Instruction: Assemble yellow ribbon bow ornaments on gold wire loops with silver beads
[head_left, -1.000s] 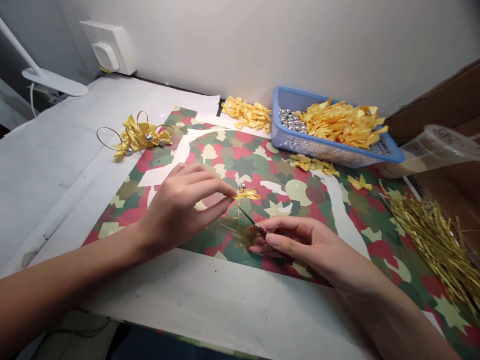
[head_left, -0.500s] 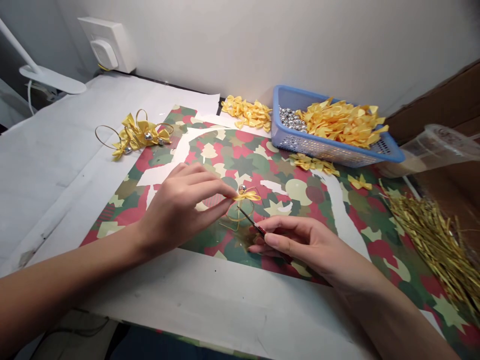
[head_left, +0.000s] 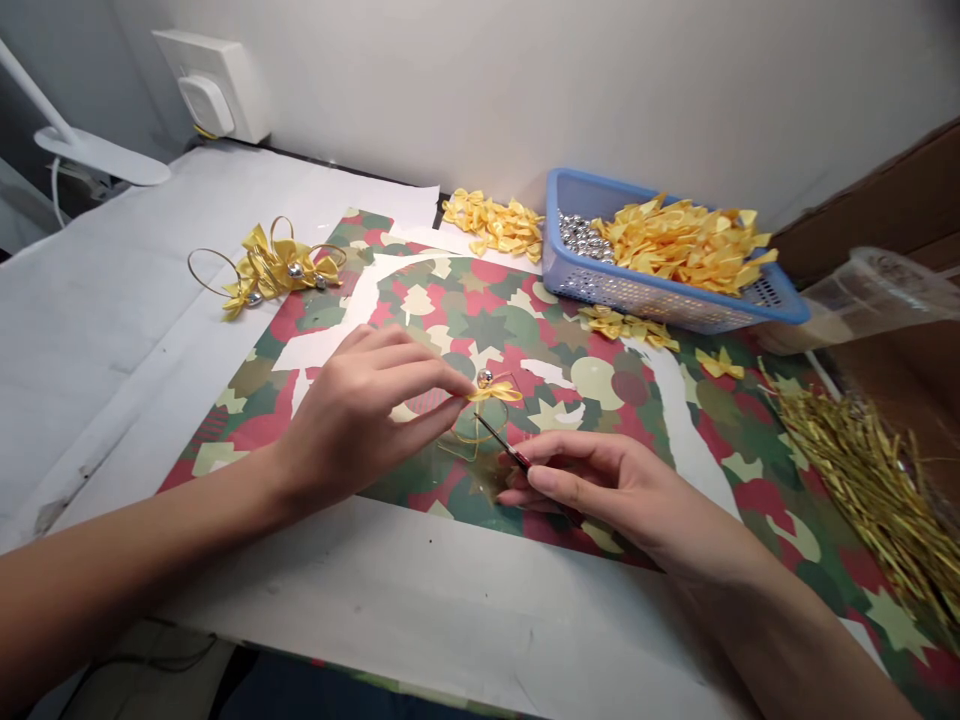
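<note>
Yellow ribbon makes the small bow (head_left: 496, 393) near the middle of the desk (head_left: 450, 590), over the patterned sheet (head_left: 487, 328). The left hand (head_left: 382, 410) pinches its left end between thumb and finger. A shiny silver bell (head_left: 485, 378) sits at the bow's far side, and a thin gold wire loop (head_left: 480, 436) hangs on its near side. The right hand (head_left: 585, 475) holds a thin dark tool (head_left: 501, 440), maybe small scissors, with its tip just beside the bow. Far left is a bunch of finished bows (head_left: 274, 270). Far right, a blue basket (head_left: 637, 298) holds yellow bows (head_left: 686, 245) and silver bells (head_left: 583, 238). Gold strands (head_left: 862, 480) lie at the right.
</note>
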